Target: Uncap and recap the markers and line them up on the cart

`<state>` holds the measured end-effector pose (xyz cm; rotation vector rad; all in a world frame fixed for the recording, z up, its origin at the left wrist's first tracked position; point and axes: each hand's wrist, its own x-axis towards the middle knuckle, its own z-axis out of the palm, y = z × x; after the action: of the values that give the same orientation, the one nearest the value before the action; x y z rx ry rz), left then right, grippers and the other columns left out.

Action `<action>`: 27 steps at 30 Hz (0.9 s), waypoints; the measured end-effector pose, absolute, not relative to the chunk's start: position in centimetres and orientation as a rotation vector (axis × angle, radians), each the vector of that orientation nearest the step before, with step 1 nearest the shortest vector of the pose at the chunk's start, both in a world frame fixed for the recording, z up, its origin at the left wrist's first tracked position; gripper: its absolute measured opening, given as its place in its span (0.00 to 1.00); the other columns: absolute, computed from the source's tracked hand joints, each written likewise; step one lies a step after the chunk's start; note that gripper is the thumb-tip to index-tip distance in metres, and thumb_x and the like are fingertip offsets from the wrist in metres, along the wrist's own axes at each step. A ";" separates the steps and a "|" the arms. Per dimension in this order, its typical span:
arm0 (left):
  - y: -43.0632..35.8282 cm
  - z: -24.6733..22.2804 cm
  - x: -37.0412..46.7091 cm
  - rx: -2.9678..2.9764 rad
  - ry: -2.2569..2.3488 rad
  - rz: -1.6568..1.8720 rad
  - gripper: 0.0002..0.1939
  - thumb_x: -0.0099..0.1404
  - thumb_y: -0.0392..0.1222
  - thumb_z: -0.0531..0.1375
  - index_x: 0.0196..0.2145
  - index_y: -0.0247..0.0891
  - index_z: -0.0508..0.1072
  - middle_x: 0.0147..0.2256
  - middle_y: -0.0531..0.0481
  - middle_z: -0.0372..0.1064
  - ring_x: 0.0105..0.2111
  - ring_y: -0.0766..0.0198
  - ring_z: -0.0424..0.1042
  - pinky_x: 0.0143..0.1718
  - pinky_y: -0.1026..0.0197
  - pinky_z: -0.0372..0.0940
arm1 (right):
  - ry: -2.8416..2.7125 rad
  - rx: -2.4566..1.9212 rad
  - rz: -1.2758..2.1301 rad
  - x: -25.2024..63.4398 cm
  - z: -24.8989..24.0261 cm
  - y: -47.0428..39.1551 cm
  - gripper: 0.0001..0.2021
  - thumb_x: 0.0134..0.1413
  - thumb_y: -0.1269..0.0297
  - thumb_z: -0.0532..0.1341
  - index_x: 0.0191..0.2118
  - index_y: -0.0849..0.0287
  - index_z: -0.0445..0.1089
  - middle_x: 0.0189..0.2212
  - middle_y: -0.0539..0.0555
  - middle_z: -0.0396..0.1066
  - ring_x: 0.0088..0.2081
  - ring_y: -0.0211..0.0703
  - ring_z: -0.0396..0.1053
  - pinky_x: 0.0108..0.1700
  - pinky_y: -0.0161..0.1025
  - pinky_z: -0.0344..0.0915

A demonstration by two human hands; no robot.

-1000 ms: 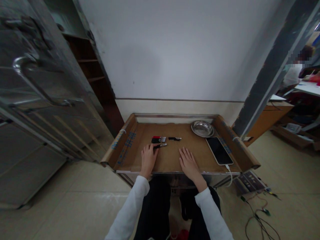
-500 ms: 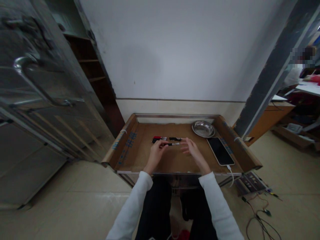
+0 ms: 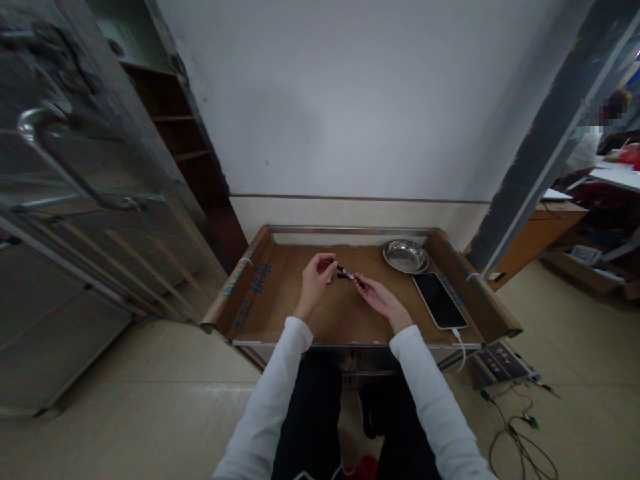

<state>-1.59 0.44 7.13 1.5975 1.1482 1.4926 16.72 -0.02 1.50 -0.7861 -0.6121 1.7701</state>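
Steadily | left hand (image 3: pixel 315 280): grip pinched on black pen's (image 3: pixel 347 272) upper end | right hand (image 3: pixel 378 297): grip closed around lower end | pen slanted above worktop (image 3: pixel 340 323) | apply force along its axis, unbent

Plain white long fabric sleeves (image 3: pixel 274 395) end just behind bare left hand (image 3: pixel 315 279) and bare right hand (image 3: pixel 380 298); black trousers (image 3: pixel 316 410) below both hands.
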 end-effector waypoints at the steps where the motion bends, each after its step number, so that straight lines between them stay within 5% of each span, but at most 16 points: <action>1: 0.5 6.5 -2.0 1.557 1.166 1.485 0.13 0.58 0.44 0.61 0.40 0.36 0.71 0.37 0.47 0.72 0.35 0.64 0.72 0.38 0.62 0.66 | -0.619 -0.790 1.739 16.8 1.3 -0.1 0.06 0.46 0.72 0.65 0.33 0.60 0.74 0.33 0.49 0.75 0.34 0.32 0.71 0.42 0.28 0.70; 8: 0.4 2.0 -1.8 1.775 1.315 1.246 0.05 0.59 0.38 0.60 0.34 0.37 0.71 0.35 0.48 0.72 0.37 0.62 0.71 0.41 0.58 0.65 | -0.888 -0.880 1.394 16.8 0.5 -0.6 0.15 0.39 0.64 0.69 0.38 0.59 0.73 0.34 0.52 0.75 0.37 0.39 0.72 0.48 0.40 0.68; 14: -0.3 1.3 0.0 2.269 1.692 0.892 0.06 0.63 0.37 0.58 0.38 0.40 0.71 0.43 0.46 0.70 0.48 0.54 0.64 0.47 0.51 0.58 | -1.408 -1.005 0.947 14.9 0.4 -0.8 0.09 0.49 0.65 0.61 0.38 0.57 0.72 0.37 0.53 0.74 0.41 0.40 0.71 0.48 0.41 0.66; 18: -1.3 1.7 0.0 2.360 1.750 0.847 0.11 0.66 0.36 0.52 0.45 0.41 0.69 0.47 0.44 0.66 0.49 0.54 0.61 0.47 0.53 0.58 | -1.785 -1.018 0.714 14.4 -0.2 -1.5 0.13 0.53 0.72 0.54 0.43 0.55 0.70 0.43 0.53 0.71 0.46 0.40 0.68 0.53 0.42 0.63; 27: -2.6 1.3 -0.5 2.442 1.630 0.694 0.08 0.65 0.40 0.55 0.42 0.42 0.71 0.43 0.46 0.67 0.48 0.54 0.62 0.48 0.52 0.58 | -2.027 -1.511 0.186 16.1 0.1 -3.1 0.07 0.56 0.63 0.58 0.39 0.55 0.70 0.40 0.56 0.68 0.44 0.49 0.63 0.46 0.45 0.59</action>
<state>-0.49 -2.58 1.29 2.4417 1.6296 0.6936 16.11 -3.05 0.08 -1.5113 -2.0268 0.1860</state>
